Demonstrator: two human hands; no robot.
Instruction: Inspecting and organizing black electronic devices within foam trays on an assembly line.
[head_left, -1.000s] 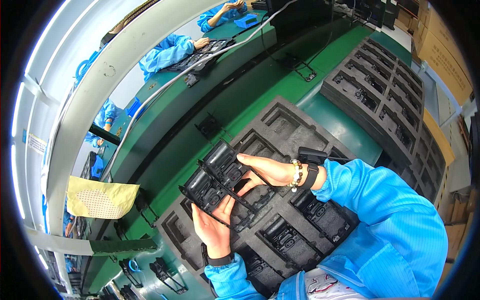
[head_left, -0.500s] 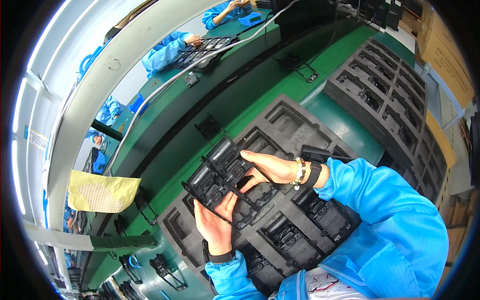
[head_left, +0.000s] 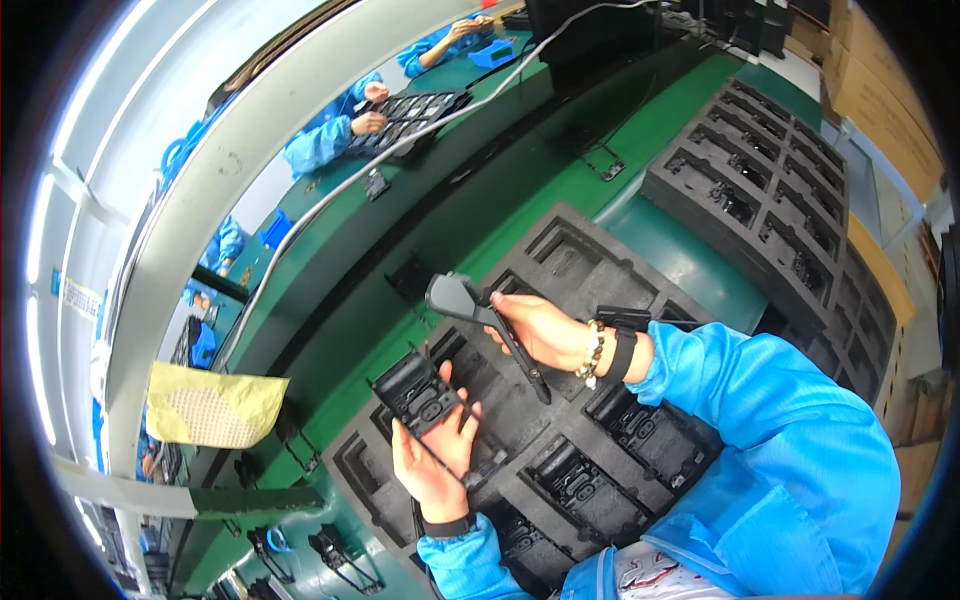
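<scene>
My left hand [head_left: 432, 470] holds a black plastic frame part [head_left: 412, 390] from below, its moulded inner face up and its thin arms reaching back over the palm. To the right, my right hand [head_left: 545, 330] grips a second black frame part [head_left: 460, 300] between thumb and fingers. That one is turned so its smooth grey outer side shows, with an arm pointing down. The two parts are apart, both above a dark grey foam tray [head_left: 515, 455]. Similar black parts [head_left: 575, 480] lie in the tray pockets nearest me; several farther pockets hold nothing visible.
Stacked foam trays [head_left: 690, 195] with black parts stand at the right. More frame parts [head_left: 340, 555] lie on the green bench at lower left. A yellow sheet [head_left: 215, 405] hangs by a pale post [head_left: 215, 170]. Co-workers' blue sleeves [head_left: 320, 145] show across the bench.
The two frame parts were side by side with inner faces up. Now my right hand has drawn its part away and turned it over; my left hand still holds the other.
</scene>
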